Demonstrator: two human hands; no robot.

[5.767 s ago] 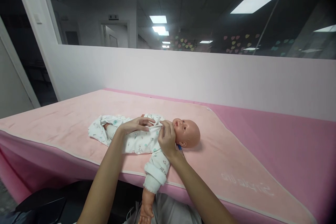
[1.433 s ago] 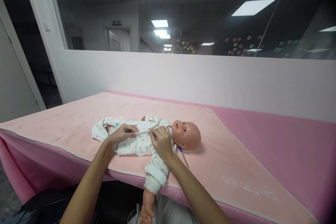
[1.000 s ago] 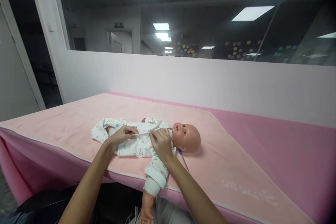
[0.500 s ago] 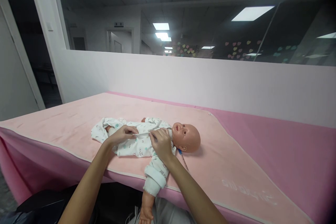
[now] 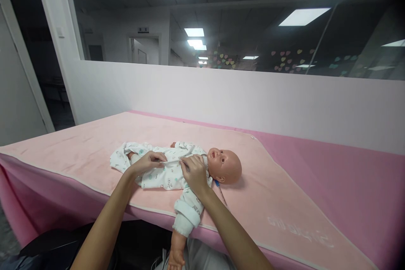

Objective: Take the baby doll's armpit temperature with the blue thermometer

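A baby doll [image 5: 225, 166] lies on its back with its head to the right. It wears a white printed romper [image 5: 172, 177], whose front edge stretches in a line between my two hands. My left hand [image 5: 148, 163] pinches that edge near the doll's waist. Higher up, at the doll's chest, my right hand [image 5: 195, 173] grips the same edge. One rolled-up sleeve [image 5: 186, 211] and the doll's bare forearm hang over the table's near side. The doll's far hand shows beyond the romper, and its legs are mostly covered.
A pale pink blanket [image 5: 278, 202] covers the table over a darker pink cloth [image 5: 348, 168]. Beside the doll's neck lies a thin cord with a blue end [image 5: 217, 183]. Behind the table stands a white wall [image 5: 221, 95] with a window above.
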